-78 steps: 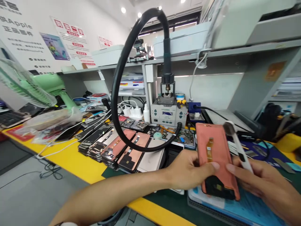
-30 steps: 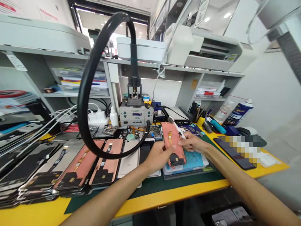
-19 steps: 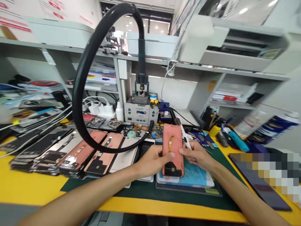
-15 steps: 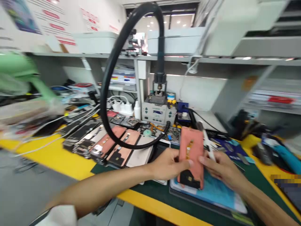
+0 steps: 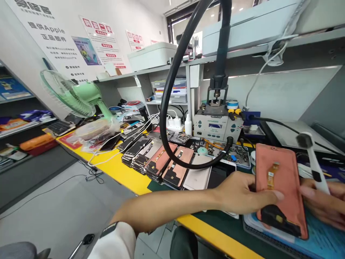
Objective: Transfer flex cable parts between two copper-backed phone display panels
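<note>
My left hand [image 5: 242, 196] grips a phone screen panel [image 5: 285, 172] by its left side, thumb across the back. The panel's pinkish back faces me, with an orange ribbon cable in the middle and a black patch at the lower end. In my right hand [image 5: 325, 201] is a white toothbrush [image 5: 314, 165], its dark bristle head pointing up. Those right fingertips also reach the panel's right edge. Beneath the panel lies a blue-covered pad [image 5: 320, 233] on the dark green mat [image 5: 215, 226].
Stacks of phone panels [image 5: 159, 162] line the bench to the left. A black hose [image 5: 168, 93] loops down in front of the hot-air station [image 5: 215, 124]. Loose circuit boards [image 5: 239, 154] lie before it. Further left are a plastic bag [image 5: 99, 133] and a green fan [image 5: 86, 91].
The view has swung left, so the bench and my hands appear further right. Both hands keep their hold on the panel and the toothbrush.
</note>
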Demonstrator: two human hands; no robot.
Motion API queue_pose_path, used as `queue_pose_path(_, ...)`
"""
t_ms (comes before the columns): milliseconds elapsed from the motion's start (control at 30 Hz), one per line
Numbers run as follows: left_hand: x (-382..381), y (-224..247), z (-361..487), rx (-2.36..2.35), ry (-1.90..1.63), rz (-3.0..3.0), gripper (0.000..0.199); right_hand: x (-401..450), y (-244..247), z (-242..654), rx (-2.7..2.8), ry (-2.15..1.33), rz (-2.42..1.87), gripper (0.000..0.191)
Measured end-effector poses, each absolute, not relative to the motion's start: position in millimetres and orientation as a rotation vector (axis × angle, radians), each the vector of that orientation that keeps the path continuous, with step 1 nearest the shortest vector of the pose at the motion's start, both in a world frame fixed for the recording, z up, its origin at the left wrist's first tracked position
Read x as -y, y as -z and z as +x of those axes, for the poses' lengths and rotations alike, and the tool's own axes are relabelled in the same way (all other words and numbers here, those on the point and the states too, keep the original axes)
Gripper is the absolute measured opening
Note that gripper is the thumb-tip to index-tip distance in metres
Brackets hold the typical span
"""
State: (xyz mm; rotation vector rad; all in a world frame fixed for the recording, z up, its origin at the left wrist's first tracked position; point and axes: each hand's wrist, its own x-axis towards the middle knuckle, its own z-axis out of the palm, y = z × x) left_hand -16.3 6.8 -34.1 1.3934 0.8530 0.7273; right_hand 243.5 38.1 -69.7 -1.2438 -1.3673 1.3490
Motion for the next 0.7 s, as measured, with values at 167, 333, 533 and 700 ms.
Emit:
queue_pose_path(167,-10,34,-15,-0.836,-0.742,1.431,0.036,-25,31,215,1.224,-1.388,-1.298,0.061)
queue_pose_path(333,-13,33,-15,-0.788,-0.738,1.356,0.032,-13,10,189,1.150,-1.322,-1.277,0.056)
queue_pose_path(533,-12,31,-14,-0.708,-0.844,1.294,0.027,-8,5,177,1.105,-1.356,-1.208,0.047)
queue_pose_path(700,-8,25,-13,-0.608,-0.858,1.283,0.036,-14,7,180,1.106,-1.289,-1.217,0.037)
